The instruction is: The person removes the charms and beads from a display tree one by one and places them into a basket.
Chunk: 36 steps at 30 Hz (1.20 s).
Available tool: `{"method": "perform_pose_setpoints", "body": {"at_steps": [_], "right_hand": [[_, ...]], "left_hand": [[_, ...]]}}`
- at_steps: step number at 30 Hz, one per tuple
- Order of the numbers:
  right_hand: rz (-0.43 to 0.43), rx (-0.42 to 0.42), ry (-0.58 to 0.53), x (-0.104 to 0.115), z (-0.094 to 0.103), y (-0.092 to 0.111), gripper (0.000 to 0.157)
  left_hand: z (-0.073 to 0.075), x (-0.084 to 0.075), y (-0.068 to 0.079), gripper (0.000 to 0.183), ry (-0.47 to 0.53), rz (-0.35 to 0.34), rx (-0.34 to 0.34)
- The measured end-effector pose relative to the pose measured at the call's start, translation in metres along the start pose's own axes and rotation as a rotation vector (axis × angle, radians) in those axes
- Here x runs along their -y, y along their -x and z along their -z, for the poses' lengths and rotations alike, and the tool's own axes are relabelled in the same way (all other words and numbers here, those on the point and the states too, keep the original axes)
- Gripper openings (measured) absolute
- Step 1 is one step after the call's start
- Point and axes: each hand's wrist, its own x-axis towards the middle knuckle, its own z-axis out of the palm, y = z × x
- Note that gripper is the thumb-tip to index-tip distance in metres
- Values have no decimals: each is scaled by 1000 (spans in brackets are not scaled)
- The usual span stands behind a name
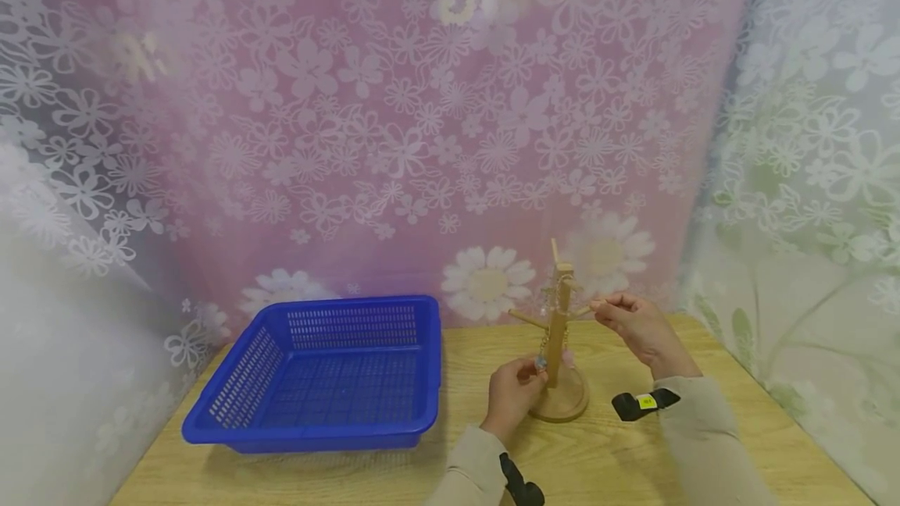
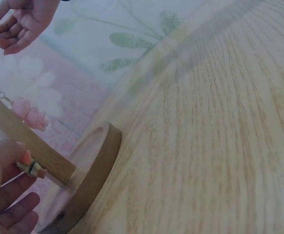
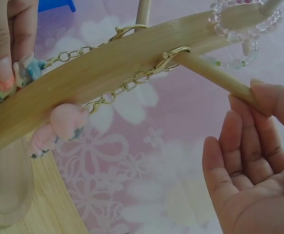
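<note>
A wooden stand with pegs point(image 1: 555, 350) stands upright on a round base point(image 2: 95, 170). My left hand point(image 1: 512, 395) pinches the small blue-and-white figure of a keychain point(image 3: 29, 72) low beside the post; its gold chain runs up to a clasp on a peg. With thumb and fingertips my right hand point(image 1: 638, 328) pinches the end of another peg point(image 3: 215, 75), its other fingers loosely bent. From that peg hangs a second keychain with a pink figure point(image 3: 66, 124), untouched by either hand. Higher up, beaded bracelets point(image 3: 244, 36) hang on the stand.
A blue plastic basket point(image 1: 316, 437) with slotted walls sits to the left of the stand on the wood-grain table point(image 1: 478, 381). Behind the table hangs a pink floral curtain point(image 1: 394, 178), with pale floral curtains point(image 1: 808, 178) at the sides.
</note>
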Motion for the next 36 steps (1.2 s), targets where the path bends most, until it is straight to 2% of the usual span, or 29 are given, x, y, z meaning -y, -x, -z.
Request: {"method": "perform_pose_setpoints", "body": {"at_steps": [7,13,25,31,36], "right_hand": [[4,1,-12,-1,-2,0,12],[14,13,-23,-1,-3,0,12],[27,-8,-35,-1,-6,-3,9],[12,-24,19,-1,-3,-2,11],[6,-22,56,0,0,-2,10]], "left_hand": [[0,-2,2,9,37,26,7],[0,0,1,8,20,28,-3],[7,-1,4,6,49,59,1],[12,1,3,7,42,26,9],[16,-4,0,11,41,5,5]]}}
